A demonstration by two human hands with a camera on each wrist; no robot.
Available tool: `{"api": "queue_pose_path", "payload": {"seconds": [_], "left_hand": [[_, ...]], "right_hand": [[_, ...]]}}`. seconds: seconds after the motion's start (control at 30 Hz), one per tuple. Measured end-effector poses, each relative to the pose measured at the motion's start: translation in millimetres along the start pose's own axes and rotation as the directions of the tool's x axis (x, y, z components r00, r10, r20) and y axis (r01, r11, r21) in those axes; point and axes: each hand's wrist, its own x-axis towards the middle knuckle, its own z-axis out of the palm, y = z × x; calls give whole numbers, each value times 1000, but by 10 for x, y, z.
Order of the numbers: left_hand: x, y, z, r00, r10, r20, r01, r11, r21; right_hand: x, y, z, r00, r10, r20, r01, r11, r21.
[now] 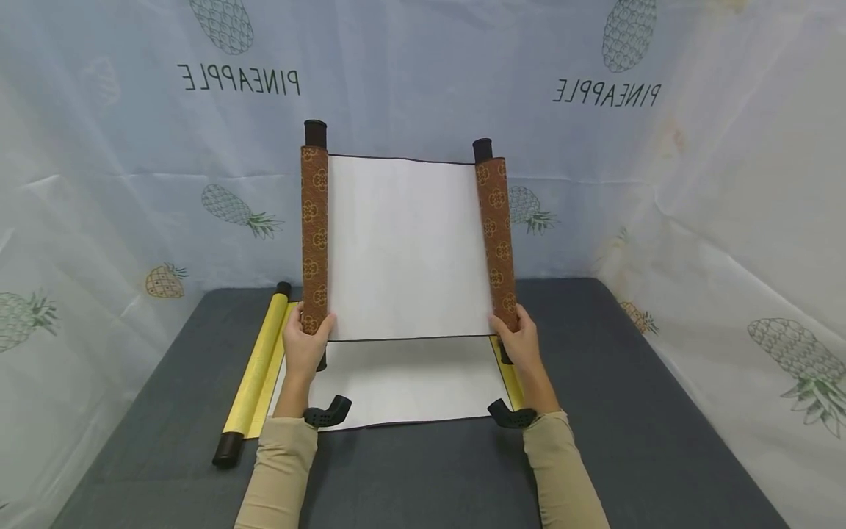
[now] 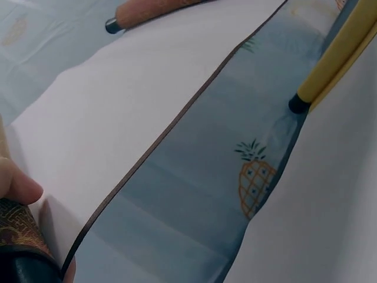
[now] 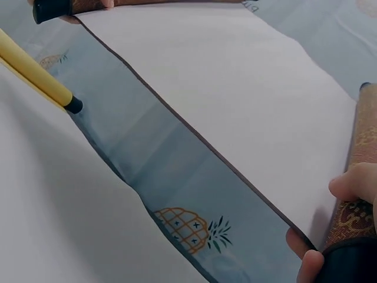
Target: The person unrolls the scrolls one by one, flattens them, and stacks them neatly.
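Observation:
A brown patterned scroll (image 1: 406, 250) is held up in the head view, its white sheet stretched between two upright rollers with dark end knobs. My left hand (image 1: 306, 349) grips the lower end of the left roller (image 1: 314, 228), thumb in front. The right hand (image 1: 522, 344) holds the right roller (image 1: 494, 228) the same way, and its thumb and fingertips show around the roller in the right wrist view. Behind and below lies a yellow scroll (image 1: 256, 364), spread on the table with its own white sheet (image 1: 410, 382) partly covered by the raised one.
A dark grey table (image 1: 628, 411) spreads under both scrolls. White curtains printed with pineapples (image 1: 228, 206) stand behind and at both sides. The yellow scroll's left roller ends in a black knob (image 1: 228, 450) near the table's front left. Black wrist cameras (image 1: 328, 411) sit on both wrists.

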Motion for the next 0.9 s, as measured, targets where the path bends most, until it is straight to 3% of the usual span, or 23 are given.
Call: {"api": "queue_pose_path", "payload": {"seconds": [0.43,0.73,0.9], "left_hand": [[19,-17,-9,1000,5,-27,-5,1000,5],[26,-35,-7,999,-33,20,33,999,-38],[45,-51,-18,1000,-30,-9,30,998,-48]], "right_hand": [[19,47,68,992,67,-111,-61,996,59],[28,41,45,990,104,-91,-97,992,76],[21,30,31,991,86,-102,-79,994,71]]}}
